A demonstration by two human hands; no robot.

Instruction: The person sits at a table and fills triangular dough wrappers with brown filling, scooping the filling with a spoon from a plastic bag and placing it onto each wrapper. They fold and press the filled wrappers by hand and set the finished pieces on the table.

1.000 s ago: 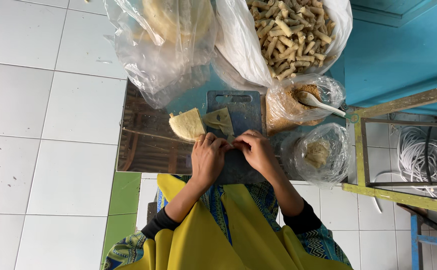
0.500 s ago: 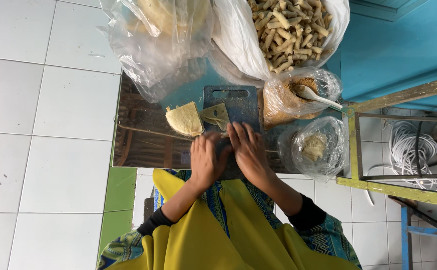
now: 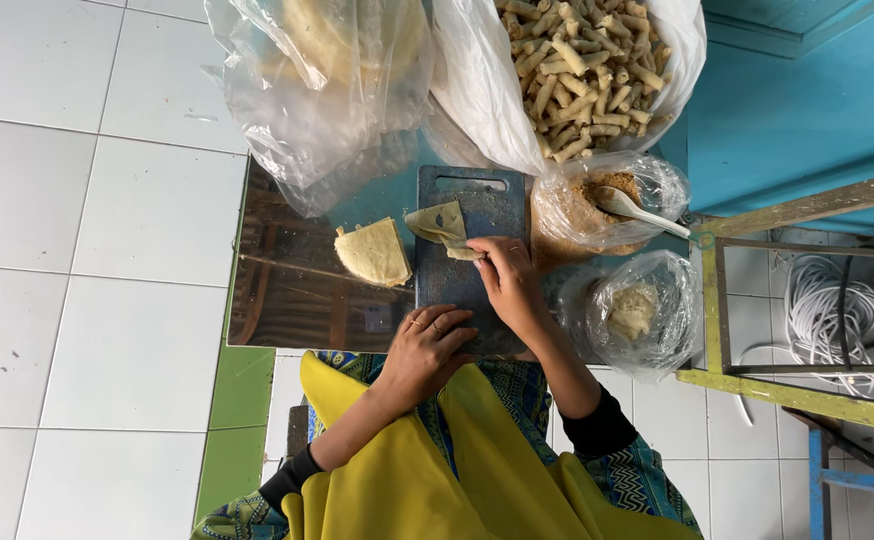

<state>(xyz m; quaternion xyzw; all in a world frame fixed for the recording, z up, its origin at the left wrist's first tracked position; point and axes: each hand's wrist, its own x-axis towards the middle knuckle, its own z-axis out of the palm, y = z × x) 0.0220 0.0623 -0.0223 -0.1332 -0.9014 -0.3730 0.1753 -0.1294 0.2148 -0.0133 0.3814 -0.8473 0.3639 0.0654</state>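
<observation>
Floor tiles (image 3: 87,200) white all around, low dark table (image 3: 287,290) in front of my lap. Clear plastic bag (image 3: 327,80) at the far left of the table, pale round sheets inside, mouth open toward me so I can likely pull from it. White bag of finished rolls (image 3: 577,70) beside it, wide open, stacked full, within easy reach for dropping more in. Blue cutting board (image 3: 477,250) sits centered before me as the work surface. Small clear bag of brown crumbly filling (image 3: 597,205) just right of the board, white spoon (image 3: 637,210) resting in it, handle pointing right. Another clear bag with a pale lump (image 3: 637,310) nearer me on the right. No labels or print visible on any bag. Folded stack of pale wrappers (image 3: 372,252) lies on the table just left of the board. Single wrapper (image 3: 442,225) on the board's far part, partly folded. My right hand (image 3: 507,275) is on the board, fingertips pinched together on the wrapper's near edge, pressing it flat. My left hand (image 3: 432,345) rests at the board's near edge, fingers loosely curled and apart, holding nothing, probably steadying.
</observation>
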